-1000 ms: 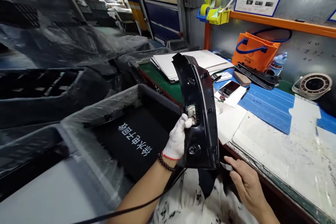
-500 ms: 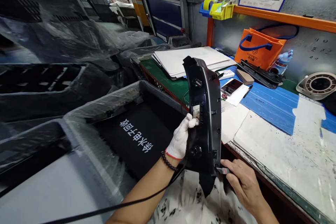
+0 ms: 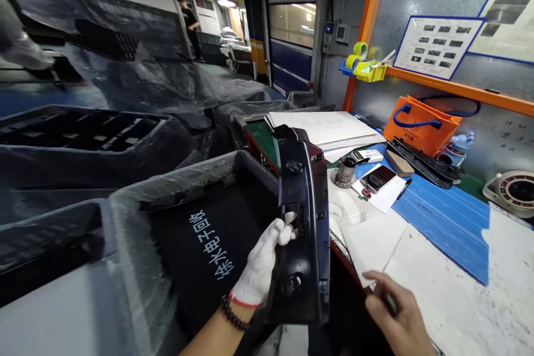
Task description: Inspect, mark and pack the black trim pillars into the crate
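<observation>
In a white glove with a red cuff, my left hand [image 3: 267, 253] grips a black plastic trim panel [image 3: 306, 222] by an opening in its side. The long, curved panel stands nearly upright, showing clips and round bosses. My bare right hand [image 3: 392, 308] is apart from the panel, to the right of its lower end near the bench edge. Its fingers are closed around a small knife [image 3: 391, 305], mostly hidden by the fingers. Left of the panel, a plastic-lined grey bin [image 3: 120, 233] holds a black sheet [image 3: 179, 239] with white lettering.
On the workbench [image 3: 450, 272] lie a phone [image 3: 379, 177], a blue sheet [image 3: 442, 217], a small dark pot [image 3: 346, 169] and white boards [image 3: 321, 130]. Farther back stands an orange bag [image 3: 421, 125]. More wrapped bins [image 3: 83, 150] fill the left, and a person [image 3: 191, 25] stands far off.
The view has tilted up. My right hand, with the small knife, has come away from the panel's lower edge toward the bench. My left hand still holds the panel.
</observation>
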A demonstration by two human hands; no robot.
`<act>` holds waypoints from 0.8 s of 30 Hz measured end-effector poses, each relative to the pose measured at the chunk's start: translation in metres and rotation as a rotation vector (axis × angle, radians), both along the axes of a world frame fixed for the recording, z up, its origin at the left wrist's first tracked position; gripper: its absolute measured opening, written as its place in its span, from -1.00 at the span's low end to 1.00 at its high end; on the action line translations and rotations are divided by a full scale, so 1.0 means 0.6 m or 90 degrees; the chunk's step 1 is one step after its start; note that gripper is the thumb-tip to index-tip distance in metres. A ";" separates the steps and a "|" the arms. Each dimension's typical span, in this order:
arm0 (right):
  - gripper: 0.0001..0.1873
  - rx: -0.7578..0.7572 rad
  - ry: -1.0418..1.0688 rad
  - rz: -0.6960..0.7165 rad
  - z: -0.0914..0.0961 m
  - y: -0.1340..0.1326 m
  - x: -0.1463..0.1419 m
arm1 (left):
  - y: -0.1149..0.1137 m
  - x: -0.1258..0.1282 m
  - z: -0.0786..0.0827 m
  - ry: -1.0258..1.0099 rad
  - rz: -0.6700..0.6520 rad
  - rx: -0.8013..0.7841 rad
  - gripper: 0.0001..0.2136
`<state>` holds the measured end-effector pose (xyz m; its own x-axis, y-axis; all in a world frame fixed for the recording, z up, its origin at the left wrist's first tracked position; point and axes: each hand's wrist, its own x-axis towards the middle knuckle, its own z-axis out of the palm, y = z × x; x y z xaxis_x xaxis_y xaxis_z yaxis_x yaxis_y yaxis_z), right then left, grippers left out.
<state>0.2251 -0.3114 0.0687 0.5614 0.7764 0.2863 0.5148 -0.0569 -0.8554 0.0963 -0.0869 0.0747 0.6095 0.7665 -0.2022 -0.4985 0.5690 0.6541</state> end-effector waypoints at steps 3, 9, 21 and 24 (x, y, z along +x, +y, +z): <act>-0.51 0.040 0.221 -0.078 0.039 0.082 0.058 | 0.018 -0.015 -0.011 0.007 0.048 0.036 -0.73; -0.17 0.193 0.413 -0.198 0.052 0.252 0.172 | 0.027 -0.048 -0.032 0.066 0.096 0.085 -0.61; -0.43 0.363 0.352 -0.338 0.059 0.376 0.221 | 0.031 -0.072 -0.056 0.143 0.076 0.268 -0.58; -0.44 0.480 0.285 -0.366 0.102 0.320 0.195 | 0.030 -0.068 -0.041 0.127 0.091 0.267 -0.53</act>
<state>0.3419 -0.1194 0.1297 0.9632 0.0662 0.2604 0.2070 0.4352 -0.8762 0.0552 -0.0691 0.0499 0.4723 0.8805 0.0401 -0.3939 0.1701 0.9033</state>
